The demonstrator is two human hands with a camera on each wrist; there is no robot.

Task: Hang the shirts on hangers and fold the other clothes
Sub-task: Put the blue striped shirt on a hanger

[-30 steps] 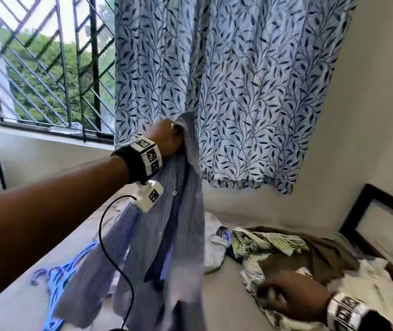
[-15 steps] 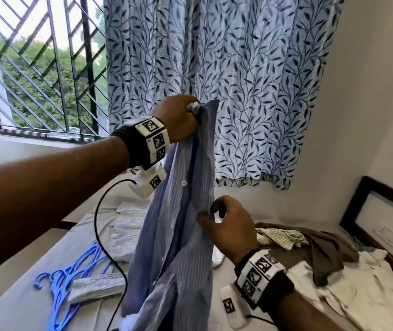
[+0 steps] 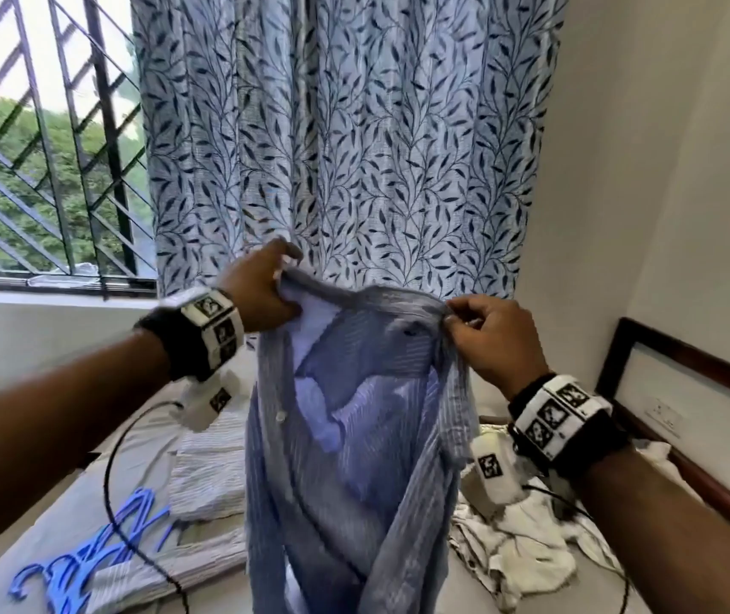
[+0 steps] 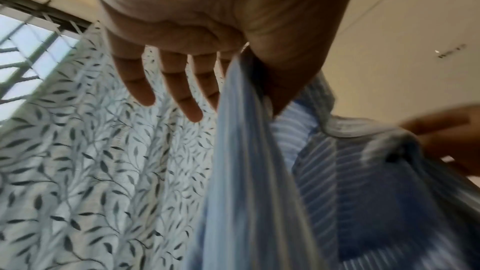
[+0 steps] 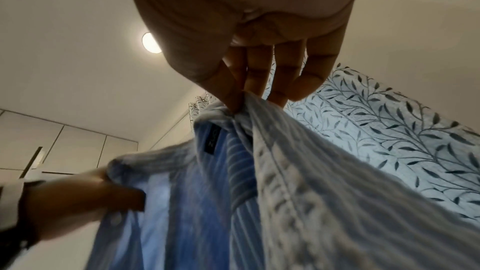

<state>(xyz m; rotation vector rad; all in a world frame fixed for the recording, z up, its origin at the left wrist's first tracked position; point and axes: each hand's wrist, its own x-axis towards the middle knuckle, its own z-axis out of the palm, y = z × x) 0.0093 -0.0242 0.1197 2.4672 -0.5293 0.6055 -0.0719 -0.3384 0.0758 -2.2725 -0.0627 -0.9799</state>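
Since half a second ago the right hand (image 3: pixel 494 343) has risen from the front placket of the blue striped shirt (image 3: pixel 354 436) to its collar, and the shirt now hangs spread open between both hands instead of dangling from one. It hangs in front of the leaf-print curtain (image 3: pixel 354 139), above the bed (image 3: pixel 57 520), with open air on both sides of it and the window grille (image 3: pixel 44 139) well off to the left. The left hand (image 3: pixel 261 294) has its grip clamped on the left end of the collar: the left wrist view shows the cloth caught between thumb and forefinger while the other three fingers (image 4: pixel 135 81) stay spread and free. The right hand's grip is clamped on the right end of the collar, thumb and fingertips together on a small fold in the right wrist view. On the bed lie a bunch of blue hangers (image 3: pixel 88 556) at the lower left, too overlapped to count, a pale striped garment (image 3: pixel 208 476) beside them, and a heap of white and pale clothes (image 3: pixel 527 551) at the right, near the dark wooden headboard (image 3: pixel 664 347). One shirt is held, by two hands
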